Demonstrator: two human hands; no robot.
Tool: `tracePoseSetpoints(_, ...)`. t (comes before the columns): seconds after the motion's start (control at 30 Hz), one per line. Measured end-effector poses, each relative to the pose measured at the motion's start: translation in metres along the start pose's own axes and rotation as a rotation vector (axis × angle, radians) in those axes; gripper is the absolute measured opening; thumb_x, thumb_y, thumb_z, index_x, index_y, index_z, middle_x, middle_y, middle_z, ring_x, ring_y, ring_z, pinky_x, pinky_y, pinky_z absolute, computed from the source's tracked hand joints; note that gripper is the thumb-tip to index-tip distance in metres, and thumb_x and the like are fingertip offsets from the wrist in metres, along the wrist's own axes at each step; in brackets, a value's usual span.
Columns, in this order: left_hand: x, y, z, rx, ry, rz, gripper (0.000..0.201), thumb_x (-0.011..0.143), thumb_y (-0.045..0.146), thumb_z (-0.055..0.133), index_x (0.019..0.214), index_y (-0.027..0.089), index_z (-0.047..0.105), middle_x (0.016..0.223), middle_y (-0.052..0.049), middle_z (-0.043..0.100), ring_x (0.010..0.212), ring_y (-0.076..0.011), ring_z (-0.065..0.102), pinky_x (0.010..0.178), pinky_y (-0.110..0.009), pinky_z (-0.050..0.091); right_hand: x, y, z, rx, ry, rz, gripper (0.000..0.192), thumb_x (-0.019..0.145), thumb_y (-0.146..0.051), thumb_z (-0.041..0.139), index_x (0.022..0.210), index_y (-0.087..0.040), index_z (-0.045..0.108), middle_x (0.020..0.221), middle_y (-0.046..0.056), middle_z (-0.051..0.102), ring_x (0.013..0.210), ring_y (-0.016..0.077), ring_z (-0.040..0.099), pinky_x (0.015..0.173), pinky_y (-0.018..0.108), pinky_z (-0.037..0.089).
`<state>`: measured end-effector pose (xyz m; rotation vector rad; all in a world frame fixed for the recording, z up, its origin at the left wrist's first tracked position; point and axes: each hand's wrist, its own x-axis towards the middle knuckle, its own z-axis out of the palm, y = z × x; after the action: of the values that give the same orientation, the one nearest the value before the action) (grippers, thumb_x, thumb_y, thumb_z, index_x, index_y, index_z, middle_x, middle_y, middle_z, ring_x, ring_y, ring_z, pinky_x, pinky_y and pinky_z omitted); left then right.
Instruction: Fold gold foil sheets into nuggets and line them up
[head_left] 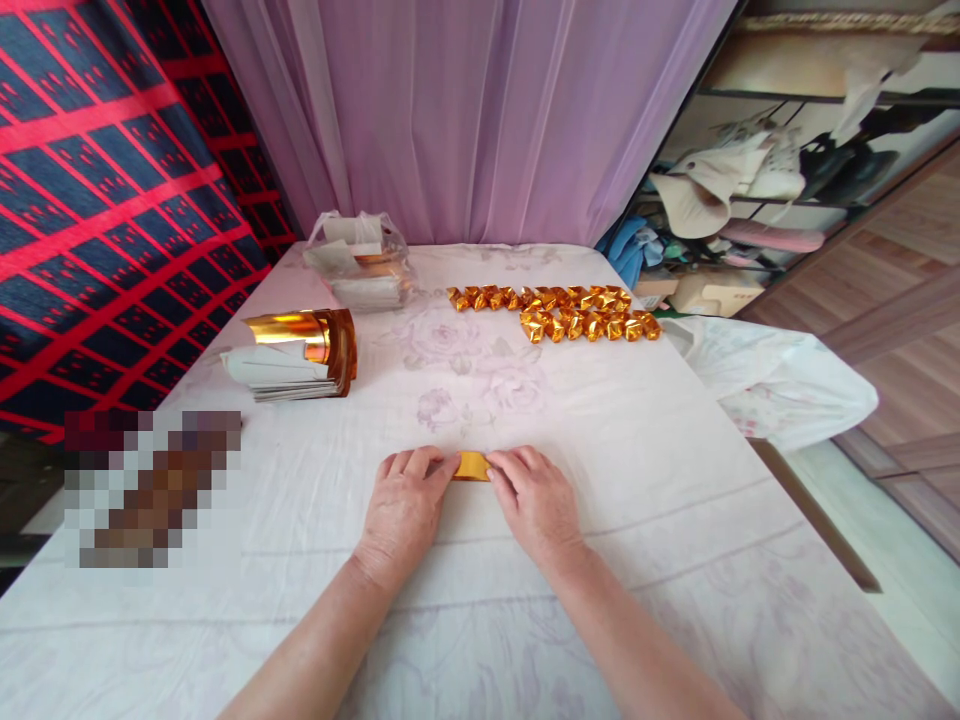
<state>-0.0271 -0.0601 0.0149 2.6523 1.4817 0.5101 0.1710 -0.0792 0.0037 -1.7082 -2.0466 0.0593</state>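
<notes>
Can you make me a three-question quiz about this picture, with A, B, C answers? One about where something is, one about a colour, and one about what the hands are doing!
1. Where do the folded gold pieces lie?
A. In rows at the far side of the table
B. On the floor
C. In a bowl

2. What colour is the curtain behind the table?
A. Green
B. Light purple
C. Yellow

3. What are the left hand and the right hand doing?
A. Resting apart, touching nothing
B. Lifting the stack of sheets
C. Pressing a small gold paper flat on the table from both ends

Answers:
1. A, they lie in two rows near the curtain.
2. B, the cloth is pale purple.
3. C, fingertips of both hands meet on the gold paper.
</notes>
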Motion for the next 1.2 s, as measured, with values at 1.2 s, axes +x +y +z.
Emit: tracePoseSetpoints(1.2, -0.004, -0.002, 0.0, 0.021, -0.01, 0.004, 0.035, 0.094, 0.031, 0.052, 0.126, 0.024, 0.065, 0.141, -0.014, 0.054, 0.127, -0.0323, 0.051, 0.1, -0.051, 0.045, -0.02, -0.011, -0.002, -0.222, -0.162, -0.026, 0.05, 0.095, -0.043, 0.054, 0.143, -0.027, 0.05, 0.155, 0.014, 0.038, 0.143, 0.0318, 0.031, 0.111, 0.052, 0.028)
